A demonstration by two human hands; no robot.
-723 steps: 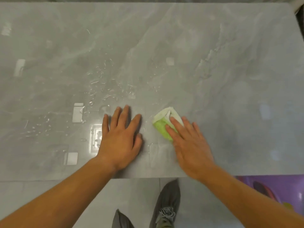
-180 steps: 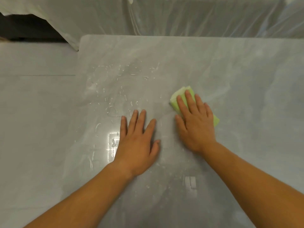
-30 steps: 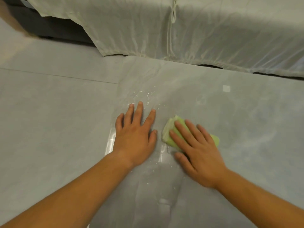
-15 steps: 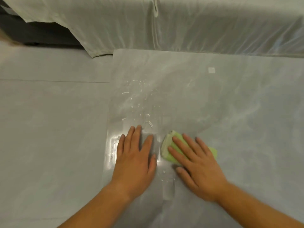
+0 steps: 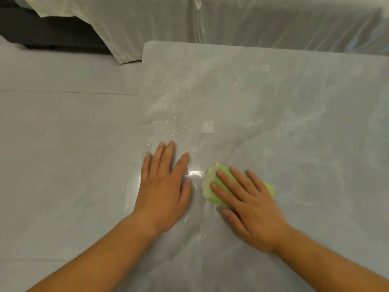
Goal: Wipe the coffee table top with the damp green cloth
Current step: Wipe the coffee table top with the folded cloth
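Presently, the straight, spread fingers [image 5: 229,182] of the right hand [image 5: 250,209] are being laid flat over the folded green cloth [image 5: 210,182], which is being pressed onto the table [image 5: 305,98] near its left end; nothing is being gripped. The fingers [image 5: 166,152] of the left hand [image 5: 164,192] are likewise being held straight and flat on the bare top, just beside the cloth but apart from it, apparently as a brace. Beyond them, water droplets [image 5: 174,116] are being left standing toward the far left corner. The task is being judged as partly done: that beaded patch is yet to be wiped. Against the earliest frame, where the cloth was being worked at the near edge, the left end beside the floor [image 5: 63,144] is now being treated.
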